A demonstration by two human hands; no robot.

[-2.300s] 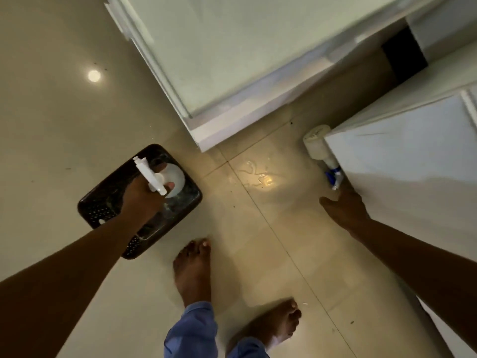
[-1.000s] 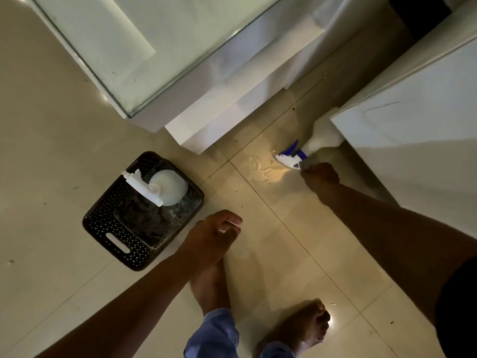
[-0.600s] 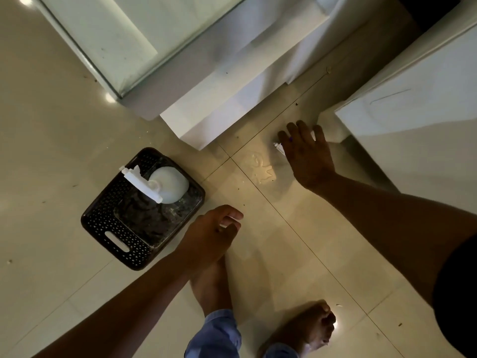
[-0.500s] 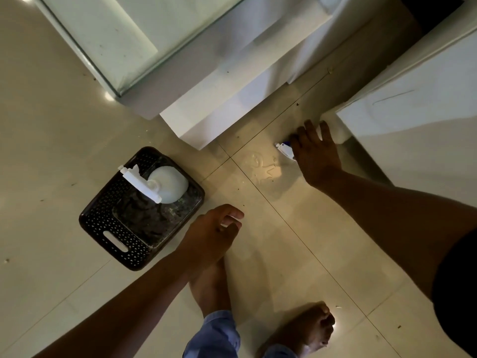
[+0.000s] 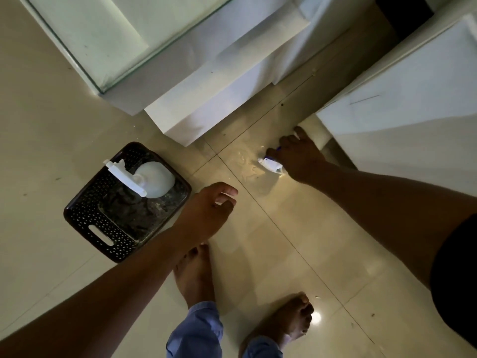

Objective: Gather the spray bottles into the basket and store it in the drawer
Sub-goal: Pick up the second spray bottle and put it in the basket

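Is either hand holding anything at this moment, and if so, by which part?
The right hand closes around the second spray bottle at its neck, just behind the blue-and-white trigger head. The left hand is empty.

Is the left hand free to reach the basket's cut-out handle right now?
Probably yes. The left hand is empty with fingers loosely curled, hovering just beside the basket. The cut-out handle lies exposed on the near rim, though the forearm crosses that corner.

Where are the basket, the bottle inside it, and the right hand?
basket [image 5: 85, 215]: head view, perforated left wall.
bottle [image 5: 157, 180]: head view, round white body.
right hand [image 5: 299, 157]: head view, back of hand.
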